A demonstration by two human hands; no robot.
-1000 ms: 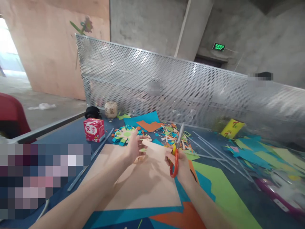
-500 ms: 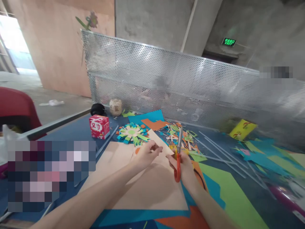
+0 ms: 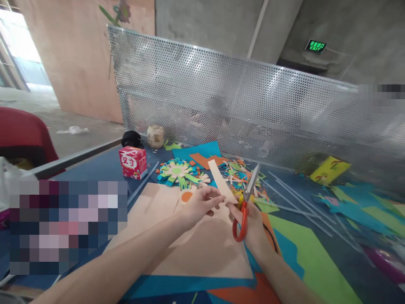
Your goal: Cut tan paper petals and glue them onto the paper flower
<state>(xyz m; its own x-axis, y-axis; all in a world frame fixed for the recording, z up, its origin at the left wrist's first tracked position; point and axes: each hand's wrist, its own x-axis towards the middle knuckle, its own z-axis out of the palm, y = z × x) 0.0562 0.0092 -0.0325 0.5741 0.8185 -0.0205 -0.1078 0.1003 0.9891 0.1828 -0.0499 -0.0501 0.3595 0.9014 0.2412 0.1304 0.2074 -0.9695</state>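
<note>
A pale peach paper strip stands up at a slant, its lower end between my two hands. My left hand has its fingers curled together, the tips at the strip's lower left edge. My right hand holds scissors with red-orange handles, blades pointing up and away, while its thumb and finger pinch the strip's lower corner. Under both hands lies a large peach sheet. A small peach paper piece with an orange centre lies near my left wrist. Beyond it rests a layered paper flower.
Paper scraps are heaped behind the hands. A red box stands at left, a yellow packet at right. Thin pale sticks and green sheets lie to the right. A perforated metal screen borders the table's back.
My left hand has moved right to the strip's lower end, closer to my right hand. The strip now stands more upright, and the scissors lean more to the right.
</note>
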